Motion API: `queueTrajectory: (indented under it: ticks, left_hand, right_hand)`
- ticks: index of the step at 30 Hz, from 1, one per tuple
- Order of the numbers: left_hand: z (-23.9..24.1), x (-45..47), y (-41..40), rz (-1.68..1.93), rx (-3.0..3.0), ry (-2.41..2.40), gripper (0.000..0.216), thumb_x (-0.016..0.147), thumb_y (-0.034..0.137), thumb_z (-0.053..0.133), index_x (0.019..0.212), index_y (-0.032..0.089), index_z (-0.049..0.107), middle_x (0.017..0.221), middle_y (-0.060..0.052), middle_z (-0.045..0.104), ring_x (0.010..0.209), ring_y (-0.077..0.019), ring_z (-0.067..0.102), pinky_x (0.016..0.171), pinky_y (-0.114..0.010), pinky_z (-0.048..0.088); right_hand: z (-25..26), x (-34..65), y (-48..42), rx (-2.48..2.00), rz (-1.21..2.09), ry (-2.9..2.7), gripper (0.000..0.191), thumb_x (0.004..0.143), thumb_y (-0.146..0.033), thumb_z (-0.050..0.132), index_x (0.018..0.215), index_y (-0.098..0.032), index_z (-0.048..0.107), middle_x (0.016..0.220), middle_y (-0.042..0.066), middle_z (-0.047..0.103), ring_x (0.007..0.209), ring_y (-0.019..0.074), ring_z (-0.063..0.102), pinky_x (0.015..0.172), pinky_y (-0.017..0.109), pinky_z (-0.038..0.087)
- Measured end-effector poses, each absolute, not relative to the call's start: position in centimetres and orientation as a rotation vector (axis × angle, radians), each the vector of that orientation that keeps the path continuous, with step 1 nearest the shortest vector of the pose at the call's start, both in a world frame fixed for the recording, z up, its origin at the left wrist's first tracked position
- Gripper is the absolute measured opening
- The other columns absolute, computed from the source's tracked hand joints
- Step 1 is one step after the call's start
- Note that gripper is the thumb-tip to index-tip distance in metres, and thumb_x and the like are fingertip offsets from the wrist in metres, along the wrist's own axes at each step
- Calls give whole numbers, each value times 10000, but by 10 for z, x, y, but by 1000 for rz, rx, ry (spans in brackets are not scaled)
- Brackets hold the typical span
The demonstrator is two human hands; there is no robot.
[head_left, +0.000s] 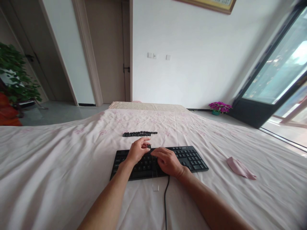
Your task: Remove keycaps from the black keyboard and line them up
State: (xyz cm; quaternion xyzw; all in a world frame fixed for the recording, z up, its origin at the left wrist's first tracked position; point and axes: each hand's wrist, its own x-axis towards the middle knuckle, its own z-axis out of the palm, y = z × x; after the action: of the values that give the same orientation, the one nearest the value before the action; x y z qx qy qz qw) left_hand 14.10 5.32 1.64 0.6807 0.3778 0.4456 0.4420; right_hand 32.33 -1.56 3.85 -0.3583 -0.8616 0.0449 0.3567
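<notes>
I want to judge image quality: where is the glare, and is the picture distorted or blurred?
Head view: glare comes from the glass door on the right; straight lines bow toward the edges, wide-lens distortion; the keyboard and loose keycaps are small and soft, legends unreadable.

A black keyboard (pixel 189 158) and loose black keycaps (pixel 139 134) lie on a pale pink bed sheet (pixel 59 166) with faint pink flower prints, beside a dusty pink cloth (pixel 240 168)

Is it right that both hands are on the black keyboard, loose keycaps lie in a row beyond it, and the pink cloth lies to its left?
Not quite. In the head view the pink cloth lies to the right of the keyboard, not the left. Both hands, left and right, are on it, keycaps beyond.
</notes>
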Motion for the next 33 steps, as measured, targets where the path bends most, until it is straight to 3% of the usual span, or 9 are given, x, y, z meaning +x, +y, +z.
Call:
queueTrajectory:
  ticks: [3,6,15,21,28,33]
  left_hand:
    - [18,142,50,1083,1675,904,582,653,90,657,1218,183,550,931,-56,700,757,-137,644,769,-282,512]
    - [21,144,47,1079,1674,873,672,644,88,669,1283,200,495,917,-47,699,732,-129,633,731,-263,507]
    - [16,144,48,1099,1692,872,796,639,56,661,1363,250,393,902,-17,663,681,-99,596,664,-226,489]
    - [16,144,49,1126,1638,917,805,634,50,664,1363,253,389,1001,-40,629,691,-95,619,653,-225,504]
    - [20,143,50,1189,1677,1144,501,711,117,610,1204,192,573,979,-51,665,728,-111,635,742,-248,509]
    - [17,142,53,1150,1739,1125,417,709,117,609,1123,162,632,1023,-71,679,786,-129,645,777,-261,516]
  right_hand:
    - [42,320,-11,-1139,118,-2039,311,902,-157,446,1124,-260,638,982,55,657,886,182,622,808,304,482]
    - [45,316,-4,-1242,118,-2008,228,913,-268,504,1063,-275,676,897,37,666,822,178,627,761,287,479]
    - [43,307,13,-1396,214,-1983,111,782,-193,637,864,-235,699,839,10,687,774,171,626,720,265,441]
    - [45,311,29,-1453,383,-1933,118,761,-246,639,859,-229,703,819,0,705,771,171,633,692,258,431]
    - [40,335,91,-1723,342,-1799,185,768,-302,602,877,-204,714,785,21,715,717,162,629,625,242,417]
    - [27,338,124,-1846,287,-1797,153,743,-266,614,829,-221,732,785,18,720,744,159,622,635,235,396]
